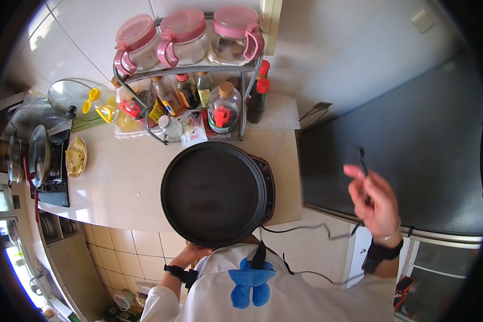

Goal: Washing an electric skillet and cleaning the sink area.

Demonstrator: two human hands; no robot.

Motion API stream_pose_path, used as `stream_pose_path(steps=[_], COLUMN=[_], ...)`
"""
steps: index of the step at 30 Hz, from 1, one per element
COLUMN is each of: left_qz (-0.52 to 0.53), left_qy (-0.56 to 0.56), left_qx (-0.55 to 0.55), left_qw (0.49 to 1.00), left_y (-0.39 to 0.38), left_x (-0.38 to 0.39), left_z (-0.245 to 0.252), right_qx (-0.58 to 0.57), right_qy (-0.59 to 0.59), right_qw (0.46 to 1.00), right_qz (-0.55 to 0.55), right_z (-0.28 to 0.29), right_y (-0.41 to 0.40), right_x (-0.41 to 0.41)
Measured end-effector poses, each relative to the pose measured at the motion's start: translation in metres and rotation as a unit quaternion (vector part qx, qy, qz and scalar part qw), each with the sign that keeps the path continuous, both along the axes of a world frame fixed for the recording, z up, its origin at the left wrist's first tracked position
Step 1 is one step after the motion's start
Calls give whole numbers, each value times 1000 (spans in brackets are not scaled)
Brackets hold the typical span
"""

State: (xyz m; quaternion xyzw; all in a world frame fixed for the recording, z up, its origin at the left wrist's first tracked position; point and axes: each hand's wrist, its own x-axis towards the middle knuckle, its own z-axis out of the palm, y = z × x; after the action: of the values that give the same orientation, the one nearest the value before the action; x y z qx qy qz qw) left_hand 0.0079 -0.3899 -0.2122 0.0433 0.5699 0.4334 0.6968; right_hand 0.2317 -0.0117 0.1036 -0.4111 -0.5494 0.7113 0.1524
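Before me on the counter, a round black pan (213,195) sits on a cooktop (267,185) whose control panel shows at its right side. My left hand (197,254) is at the pan's near edge; its fingers are partly hidden beneath the rim, so its grip cannot be made out. Out to the right, my right hand (372,201) holds a black cable end (363,157) between thumb and fingers, above the dark grey top of a refrigerator (418,161). A black cord (306,228) runs from near the cooktop towards that hand.
Behind the pan stands a metal rack (185,71) with pink-lidded glass jars (185,36) and several bottles. Left on the counter (120,177) are a plate of yellowish food (76,157) and a stove (60,193) with pans. A wall socket with cables (322,105) is beyond the refrigerator's left edge.
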Motion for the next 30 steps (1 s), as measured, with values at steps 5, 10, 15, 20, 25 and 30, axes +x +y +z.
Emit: stream_pose_path(steps=[5, 10, 15, 20, 25, 30], left_qz=[42, 199, 305, 352, 377, 400], left_qy=[53, 63, 84, 68, 60, 60], left_qx=[7, -78, -142, -173, -192, -215], left_qw=[998, 975, 938, 917, 904, 889], left_y=[-21, -59, -109, -132, -150, -179], left_x=[-11, -7, 18, 42, 60, 70], left_z=[7, 19, 15, 29, 45, 61], right_qx=[200, 331, 280, 238, 371, 375], right_qy=[-78, -192, -250, -187, -135, -158], right_qw=[967, 914, 920, 951, 916, 914], right_qz=[138, 137, 116, 69, -64, 8], right_z=[-42, -167, -287, -389, -412, -389], right_y=[56, 92, 102, 111, 103, 88], right_x=[-87, -146, -189, -220, -241, -238])
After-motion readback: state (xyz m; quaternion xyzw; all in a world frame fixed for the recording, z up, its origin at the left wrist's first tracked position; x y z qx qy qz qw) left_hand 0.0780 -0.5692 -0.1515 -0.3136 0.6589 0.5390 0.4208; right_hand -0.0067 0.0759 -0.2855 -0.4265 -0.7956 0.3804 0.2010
